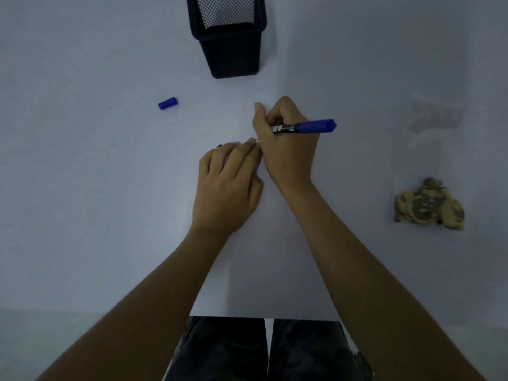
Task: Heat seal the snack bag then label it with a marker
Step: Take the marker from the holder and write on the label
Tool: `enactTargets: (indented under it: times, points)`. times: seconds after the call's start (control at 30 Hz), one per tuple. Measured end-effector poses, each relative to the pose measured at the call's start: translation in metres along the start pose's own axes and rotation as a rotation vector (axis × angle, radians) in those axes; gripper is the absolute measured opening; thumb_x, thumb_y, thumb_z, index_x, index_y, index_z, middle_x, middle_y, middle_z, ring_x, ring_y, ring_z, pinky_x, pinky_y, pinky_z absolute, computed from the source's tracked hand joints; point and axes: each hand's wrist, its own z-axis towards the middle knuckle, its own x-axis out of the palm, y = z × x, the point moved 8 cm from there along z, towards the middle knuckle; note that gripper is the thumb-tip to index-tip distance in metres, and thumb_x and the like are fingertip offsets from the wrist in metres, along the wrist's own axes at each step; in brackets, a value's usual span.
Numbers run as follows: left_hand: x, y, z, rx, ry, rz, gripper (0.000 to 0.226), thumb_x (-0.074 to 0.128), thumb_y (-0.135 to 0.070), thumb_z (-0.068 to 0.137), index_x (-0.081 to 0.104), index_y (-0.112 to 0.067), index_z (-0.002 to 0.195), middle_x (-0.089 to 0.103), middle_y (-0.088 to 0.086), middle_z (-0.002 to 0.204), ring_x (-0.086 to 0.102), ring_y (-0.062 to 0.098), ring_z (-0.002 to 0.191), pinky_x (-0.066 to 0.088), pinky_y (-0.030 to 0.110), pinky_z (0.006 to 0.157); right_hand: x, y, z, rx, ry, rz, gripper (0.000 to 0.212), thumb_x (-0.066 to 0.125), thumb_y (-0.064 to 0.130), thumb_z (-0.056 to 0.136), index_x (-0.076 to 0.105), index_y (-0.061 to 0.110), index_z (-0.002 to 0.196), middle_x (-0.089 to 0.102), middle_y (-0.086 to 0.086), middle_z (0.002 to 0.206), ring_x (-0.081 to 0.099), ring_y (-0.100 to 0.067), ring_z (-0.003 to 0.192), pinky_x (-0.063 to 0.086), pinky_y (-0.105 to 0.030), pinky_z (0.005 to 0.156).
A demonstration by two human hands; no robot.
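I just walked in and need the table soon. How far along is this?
Marker cap is off. The right hand holds the marker beside the left hand, over something hidden. The snack bag lies apart; its seal is unreadable. Labelling seems left.

Open table lies left and near; obstacles are the black mesh holder ahead, blue cap beside it, and what looks like a snack bag right

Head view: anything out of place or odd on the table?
Mostly tidy. The marker cap lies loose, well left of the right hand holding the marker. Odd: the snack bag sits far right, while both hands work at centre, left hand pressing something too hidden to identify. The mesh holder stands upright.
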Motion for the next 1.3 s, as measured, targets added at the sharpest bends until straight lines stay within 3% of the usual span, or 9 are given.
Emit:
enactTargets:
  times: [0.3,0.47,0.6,0.73,0.9,1.03,1.2,1.3]
  points:
    - [0.000,0.001,0.000,-0.002,-0.002,-0.004,0.038,0.057,-0.019,0.086,0.059,-0.007,0.122,0.064,0.010,0.121,0.055,0.029,0.112,0.039,0.042,0.098,-0.004,0.002,0.000,-0.053,-0.055,-0.126,0.032,0.061,0.022,0.090,0.051,0.006,0.064,0.051,-0.006,0.048,0.049,-0.018,0.041,0.047,-0.032,0.044]
    - [0.001,0.001,0.000,-0.001,0.006,0.002,0.038,0.055,-0.020,0.087,0.060,-0.007,0.122,0.064,0.010,0.122,0.054,0.029,0.113,0.037,0.041,0.099,-0.005,0.008,0.000,-0.093,-0.064,-0.190,0.029,0.058,0.017,0.088,0.042,0.018,0.063,0.042,0.003,0.047,0.040,-0.012,0.040,0.035,-0.021,0.042]
    - [0.002,0.002,0.000,-0.006,0.003,-0.006,0.038,0.054,-0.020,0.087,0.059,-0.007,0.123,0.064,0.010,0.122,0.053,0.028,0.113,0.036,0.041,0.099,-0.005,0.006,-0.001,-0.079,-0.071,-0.164,0.028,0.052,0.022,0.087,0.047,0.012,0.061,0.043,0.001,0.047,0.044,-0.016,0.040,0.037,-0.022,0.042]
    - [0.002,0.002,0.000,-0.005,-0.001,-0.005,0.039,0.057,-0.019,0.086,0.058,-0.007,0.124,0.064,0.010,0.122,0.052,0.028,0.113,0.036,0.041,0.099,-0.007,0.006,-0.001,-0.070,-0.093,-0.175,0.025,0.051,0.024,0.086,0.042,0.019,0.063,0.041,0.005,0.048,0.043,-0.015,0.040,0.035,-0.018,0.043]
    - [0.003,0.002,0.000,-0.004,0.010,0.001,0.041,0.057,-0.019,0.086,0.058,-0.007,0.124,0.063,0.010,0.123,0.053,0.028,0.114,0.036,0.041,0.099,-0.008,0.004,0.000,-0.060,-0.089,-0.195,0.026,0.051,0.023,0.085,0.045,0.015,0.060,0.043,0.006,0.048,0.044,-0.014,0.039,0.032,-0.014,0.044]
    - [0.003,0.002,0.000,-0.013,0.017,0.001,0.041,0.057,-0.019,0.086,0.058,-0.007,0.125,0.063,0.011,0.123,0.053,0.028,0.114,0.036,0.041,0.100,-0.008,0.001,0.000,-0.035,-0.090,-0.204,0.029,0.060,0.013,0.083,0.043,0.017,0.060,0.042,0.005,0.048,0.042,-0.013,0.040,0.032,-0.015,0.044]
    - [0.002,0.001,0.001,-0.008,0.013,0.007,0.040,0.056,-0.019,0.086,0.058,-0.006,0.124,0.063,0.011,0.123,0.054,0.029,0.113,0.034,0.038,0.099,-0.010,0.006,-0.001,-0.059,-0.115,-0.196,0.026,0.055,0.019,0.084,0.044,0.016,0.060,0.048,-0.002,0.046,0.048,-0.019,0.040,0.039,-0.024,0.043]
    - [0.002,0.002,0.000,-0.012,0.016,0.010,0.040,0.056,-0.019,0.086,0.059,-0.006,0.124,0.063,0.010,0.123,0.053,0.028,0.114,0.034,0.038,0.100,-0.010,0.004,-0.001,-0.040,-0.115,-0.211,0.030,0.059,0.012,0.084,0.041,0.018,0.061,0.050,-0.003,0.046,0.049,-0.021,0.040,0.043,-0.029,0.043]
